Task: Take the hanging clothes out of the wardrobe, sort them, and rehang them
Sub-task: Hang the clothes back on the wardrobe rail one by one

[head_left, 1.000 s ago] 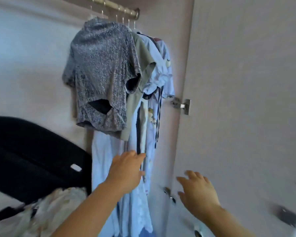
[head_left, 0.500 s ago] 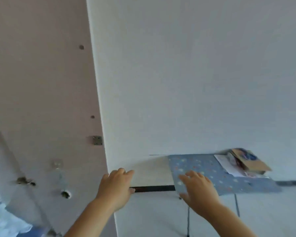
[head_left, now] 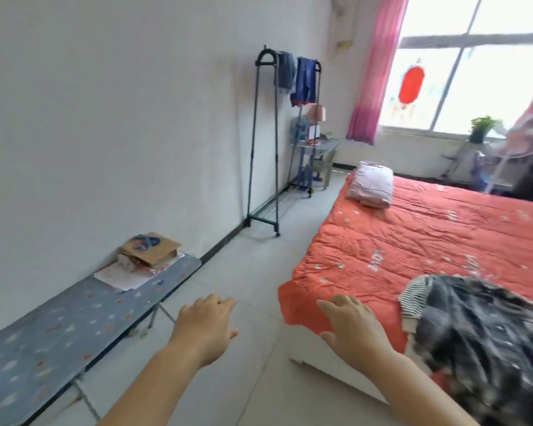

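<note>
Both hands are held out at the lower centre of the frame: the left hand [head_left: 205,324] above the floor tiles, the right hand [head_left: 353,329] at the near corner of the red quilt [head_left: 413,241]. The fingers of both are spread and relaxed, and nothing is held in either.

The wardrobe is not shown in this view. A pile of clothes [head_left: 480,342] is laid on the quilt at the lower right: a dark patterned garment on top, with a striped garment [head_left: 414,298] showing at its left edge. No hangers can be made out in it. Removal is therefore judged to be at least partly done, while sorting and rehanging are judged to be outstanding. The number of garments left in the wardrobe cannot be told.

At upper centre, a black garment rack [head_left: 262,220] is stood beside the wall, with two blue items [head_left: 302,81] hung at its far end.

One container is noted: a brown paper bag [head_left: 154,252], laid flat on white sheets on the blue bench [head_left: 74,321] at lower left. Its contents cannot be determined.
</note>
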### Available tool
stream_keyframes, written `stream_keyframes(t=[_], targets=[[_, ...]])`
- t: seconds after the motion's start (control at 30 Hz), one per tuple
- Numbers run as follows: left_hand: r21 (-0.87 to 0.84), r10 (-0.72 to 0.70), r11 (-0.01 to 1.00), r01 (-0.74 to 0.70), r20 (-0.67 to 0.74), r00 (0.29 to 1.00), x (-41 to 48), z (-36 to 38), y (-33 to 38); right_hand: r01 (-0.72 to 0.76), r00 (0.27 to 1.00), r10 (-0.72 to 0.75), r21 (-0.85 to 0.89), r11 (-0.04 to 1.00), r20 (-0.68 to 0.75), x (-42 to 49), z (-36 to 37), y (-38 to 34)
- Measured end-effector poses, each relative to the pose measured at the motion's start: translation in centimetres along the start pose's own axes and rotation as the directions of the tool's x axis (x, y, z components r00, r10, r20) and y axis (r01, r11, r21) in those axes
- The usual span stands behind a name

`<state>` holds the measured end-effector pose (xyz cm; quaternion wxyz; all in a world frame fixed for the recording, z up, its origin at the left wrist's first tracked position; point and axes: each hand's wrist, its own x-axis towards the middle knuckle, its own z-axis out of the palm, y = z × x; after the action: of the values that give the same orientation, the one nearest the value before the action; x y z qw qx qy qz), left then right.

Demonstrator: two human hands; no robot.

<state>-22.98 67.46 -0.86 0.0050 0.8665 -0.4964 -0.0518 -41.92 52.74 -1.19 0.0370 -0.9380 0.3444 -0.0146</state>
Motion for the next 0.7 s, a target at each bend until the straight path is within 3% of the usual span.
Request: stream_keyframes(t=[0.17, 0.37, 0.53, 0.7], targets=[[0.023, 0.322, 0.946, -0.322, 0.013, 0.947, 6.8, 0.4, 12.8, -0.339, 0.941, 0.339, -0.002, 0.941, -0.01, -4.7, -0.1, 11.5], [0.011, 0.625, 0.779, -0.626, 0.054, 0.779, 12.1, 1.0, 25.5, -0.631, 0.775, 0.631, 0.014, 0.776, -0.032, -9.8, -0.2, 20.0], [0.003, 0.779, 0.625, -0.781, 0.071, 0.623, 15.1, 1.4, 33.9, -0.783, 0.619, 0.785, 0.052, 0.62, -0.026, -12.2, -0.3, 24.9], [-0.022, 0.856, 0.51, -0.86, 0.111, 0.505, 16.7, 2.5, 41.0, -0.856, 0.512, 0.859, 0.071, 0.511, -0.014, -14.3, -0.1, 28.9]])
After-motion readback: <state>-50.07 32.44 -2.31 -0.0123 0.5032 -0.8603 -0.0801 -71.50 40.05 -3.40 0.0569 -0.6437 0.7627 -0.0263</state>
